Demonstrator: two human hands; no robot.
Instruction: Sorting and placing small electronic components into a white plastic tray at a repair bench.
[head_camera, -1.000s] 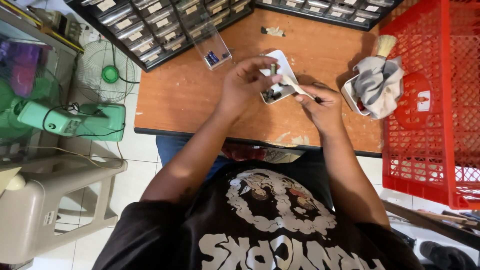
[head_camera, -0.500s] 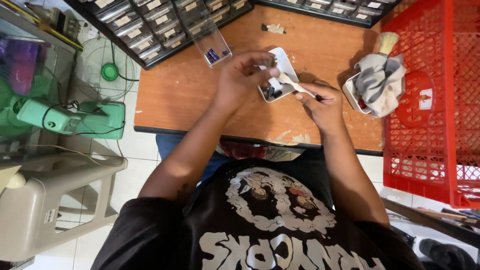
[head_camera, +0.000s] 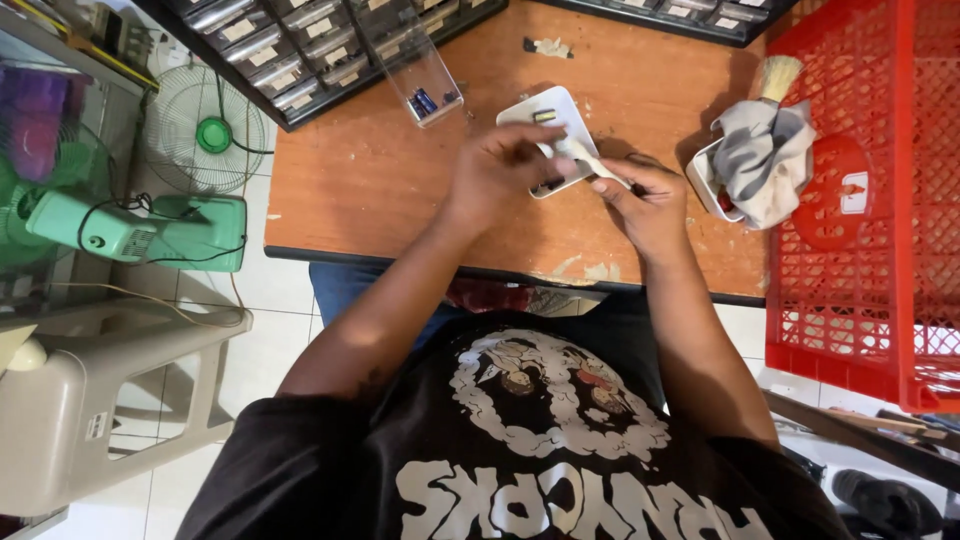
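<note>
White tray (head_camera: 560, 108) half hidden behind left hand (head_camera: 500, 170)

Under your hands you have a reddish-brown wooden table (head_camera: 380, 180) with pale worn patches at its near edge, and a white tray (head_camera: 560, 105) on it. At the right of the frame your crate (head_camera: 880, 250) is bright red latticework; beside it lies a grey cloth (head_camera: 760, 165). At the left stands a mint-green fan (head_camera: 150, 230). Your shirt (head_camera: 540, 450) is black with a white-grey print.

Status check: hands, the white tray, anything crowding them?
Left hand on white tray. Right hand pinching pale tool. Clear drawer, rag nearby, apart.
</note>
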